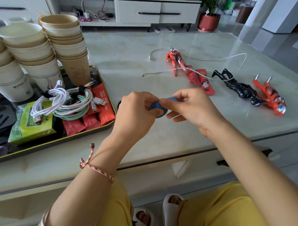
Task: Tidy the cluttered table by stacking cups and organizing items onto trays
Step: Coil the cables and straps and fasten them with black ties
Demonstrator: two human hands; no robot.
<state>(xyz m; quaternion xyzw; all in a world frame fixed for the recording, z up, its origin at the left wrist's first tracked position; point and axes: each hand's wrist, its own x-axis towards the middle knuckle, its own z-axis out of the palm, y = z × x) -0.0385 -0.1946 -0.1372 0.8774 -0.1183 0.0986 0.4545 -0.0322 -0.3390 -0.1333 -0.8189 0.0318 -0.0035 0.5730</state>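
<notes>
White drawer cabinet (158, 12), red plant pot (208, 22) just right of it on the floor.

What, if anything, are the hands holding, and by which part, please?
A small blue band: the left hand pinches its left end, the right hand its upper right edge.

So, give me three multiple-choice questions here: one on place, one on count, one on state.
1. Where do the coiled cables lie? A) on the floor B) on the tray C) inside a cup
2. How many toy figures lie on the table? A) two B) three C) five
3. The blue band is: A) pinched by both hands B) lying on the tray C) hung on a cup

Answers: 1 B, they lie inside its rim; 2 B, two red, one black; 3 A, left hand and right hand both pinch it.
</notes>
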